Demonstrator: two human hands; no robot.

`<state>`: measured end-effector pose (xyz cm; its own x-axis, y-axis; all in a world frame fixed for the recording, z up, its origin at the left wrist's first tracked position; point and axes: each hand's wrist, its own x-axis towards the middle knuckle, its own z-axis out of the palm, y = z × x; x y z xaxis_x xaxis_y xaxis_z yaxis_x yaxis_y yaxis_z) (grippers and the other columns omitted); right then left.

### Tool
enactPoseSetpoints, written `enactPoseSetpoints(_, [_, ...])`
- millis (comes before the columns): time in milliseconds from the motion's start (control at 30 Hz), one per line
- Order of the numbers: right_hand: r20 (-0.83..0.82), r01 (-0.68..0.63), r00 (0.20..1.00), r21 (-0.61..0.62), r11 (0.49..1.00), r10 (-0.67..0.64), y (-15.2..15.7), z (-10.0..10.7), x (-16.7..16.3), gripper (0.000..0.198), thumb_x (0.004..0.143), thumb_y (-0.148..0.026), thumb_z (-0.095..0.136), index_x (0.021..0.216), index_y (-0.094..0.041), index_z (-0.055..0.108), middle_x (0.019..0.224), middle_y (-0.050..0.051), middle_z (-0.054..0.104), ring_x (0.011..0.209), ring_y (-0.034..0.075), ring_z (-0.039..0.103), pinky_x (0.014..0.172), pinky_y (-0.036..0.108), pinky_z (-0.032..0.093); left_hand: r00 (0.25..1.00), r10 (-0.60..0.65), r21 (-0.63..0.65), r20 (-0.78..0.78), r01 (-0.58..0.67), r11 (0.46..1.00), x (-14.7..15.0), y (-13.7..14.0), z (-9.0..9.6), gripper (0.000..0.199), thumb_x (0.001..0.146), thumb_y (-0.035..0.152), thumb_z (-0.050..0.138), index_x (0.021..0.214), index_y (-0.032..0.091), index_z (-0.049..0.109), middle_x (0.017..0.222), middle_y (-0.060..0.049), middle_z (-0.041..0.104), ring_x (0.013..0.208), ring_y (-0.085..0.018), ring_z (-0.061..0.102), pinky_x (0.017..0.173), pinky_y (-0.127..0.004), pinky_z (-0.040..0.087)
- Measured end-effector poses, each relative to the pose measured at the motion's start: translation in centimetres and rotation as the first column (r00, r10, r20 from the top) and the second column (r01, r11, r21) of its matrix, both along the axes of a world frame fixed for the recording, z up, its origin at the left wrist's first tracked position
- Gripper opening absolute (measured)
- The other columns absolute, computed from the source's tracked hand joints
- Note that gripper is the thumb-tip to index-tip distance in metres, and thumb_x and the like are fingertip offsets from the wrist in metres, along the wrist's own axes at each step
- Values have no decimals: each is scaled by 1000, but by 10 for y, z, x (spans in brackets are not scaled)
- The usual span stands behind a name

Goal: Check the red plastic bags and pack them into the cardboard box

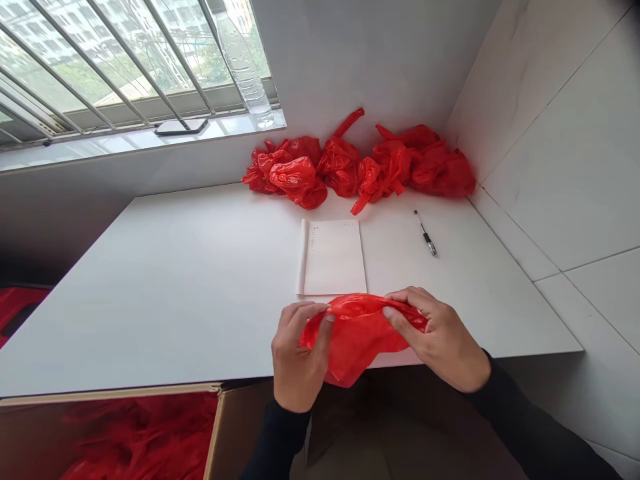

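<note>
Your black sleeves (pixel 540 427) are nearest, reaching up to a red bag (pixel 360 343) held over the bench's near edge, its lower part hanging past that edge. Your left hand (pixel 300 360) has thumb and fingers (pixel 303 319) pinching it at nine o'clock; your right hand (pixel 445 340) pinches it at three o'clock. You seem to be working along its gathered edge, though you can't tell from one still whether you're spreading or bunching it. Any next move likely calls for keeping both pinches light but sure, since the film looks thin and slippery.

Around you, largest first: the white bench (pixel 175 287) runs ahead. At eight o'clock, against its near edge, sits a box (pixel 245 417) with loose red film (pixel 150 433) inside. Crumpled bags (pixel 340 167) line the bench's back at twelve. Just beyond your bag, also at twelve, lies the notebook (pixel 335 260), the likeliest thing to catch. A bottle (pixel 250 80) stands on the sill (pixel 125 143) at eleven, with a phone (pixel 183 127) left of it. Your pen (pixel 426 237) lies at one, apart from the hands.
</note>
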<state>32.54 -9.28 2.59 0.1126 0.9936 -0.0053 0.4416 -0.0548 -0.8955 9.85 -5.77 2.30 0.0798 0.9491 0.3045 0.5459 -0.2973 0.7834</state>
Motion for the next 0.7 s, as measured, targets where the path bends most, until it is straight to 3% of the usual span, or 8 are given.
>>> enactPoseSetpoints(100, [-114, 205, 973, 5, 979, -203, -4, -3, 15, 22, 98, -47, 56, 102, -26, 61, 96, 3, 66, 85, 20, 62, 72, 31, 54, 951, 219, -108, 218, -199, 974, -12, 6, 1, 15, 92, 37, 66, 95, 22, 69, 90, -1, 69, 86, -18, 65, 80, -30, 54])
enactPoseSetpoints(200, [-204, 226, 955, 26, 974, -216, -10, -5, 23, 23, 96, -44, 60, 110, -27, 55, 104, 5, 64, 89, 21, 63, 70, 30, 55, 921, 259, -165, 291, -218, 962, -20, 4, 3, 21, 94, 42, 63, 98, 21, 68, 93, -2, 68, 84, -16, 62, 75, -27, 52])
enactPoseSetpoints(300, [-237, 110, 965, -9, 994, -109, -13, 3, 16, 44, 93, -47, 65, 131, -30, 48, 110, 4, 63, 94, 21, 64, 77, 31, 57, 962, 156, -167, 222, -121, 979, -13, -5, 10, 30, 94, 42, 62, 119, 25, 64, 109, -5, 66, 87, -18, 60, 78, -31, 52])
enactPoseSetpoints(367, [-220, 54, 973, -49, 997, -63, -13, 11, 11, 43, 94, -50, 64, 131, -30, 52, 102, 2, 64, 88, 19, 64, 76, 30, 56, 989, 90, -127, 117, -75, 989, -4, -11, 18, 38, 90, 41, 67, 125, 28, 62, 106, -4, 63, 85, -18, 56, 78, -32, 50])
enactPoseSetpoints(433, [-191, 65, 979, -68, 996, -77, -13, 18, 9, 30, 96, -52, 60, 112, -27, 61, 87, 0, 62, 76, 17, 59, 69, 28, 52, 995, 99, -72, 15, -98, 993, 1, -16, 28, 27, 86, 37, 74, 111, 28, 69, 95, -2, 60, 81, -17, 52, 76, -31, 48])
enactPoseSetpoints(500, [-168, 151, 973, -49, 987, -157, -14, 22, 12, 26, 97, -51, 60, 97, -24, 61, 80, -1, 58, 70, 16, 55, 62, 28, 48, 982, 184, -54, 30, -183, 982, 1, -20, 37, 12, 84, 34, 76, 93, 26, 73, 90, -2, 63, 80, -16, 55, 75, -31, 48])
enactPoseSetpoints(600, [-258, 357, 914, 136, 924, -314, -22, 29, 13, 28, 91, -40, 69, 111, -27, 56, 100, 2, 61, 89, 21, 61, 75, 34, 53, 939, 319, -136, 126, -302, 943, -8, -28, 53, 12, 86, 35, 75, 90, 24, 77, 79, 0, 68, 77, -17, 63, 75, -29, 51])
enactPoseSetpoints(700, [-243, 441, 897, 464, 768, -368, -40, 42, -1, 41, 82, -19, 73, 116, -31, 54, 110, 3, 59, 100, 22, 61, 93, 43, 51, 963, 233, -180, 133, -208, 961, -11, -37, 68, 15, 90, 34, 70, 100, 25, 77, 78, 0, 68, 81, -17, 66, 76, -26, 53])
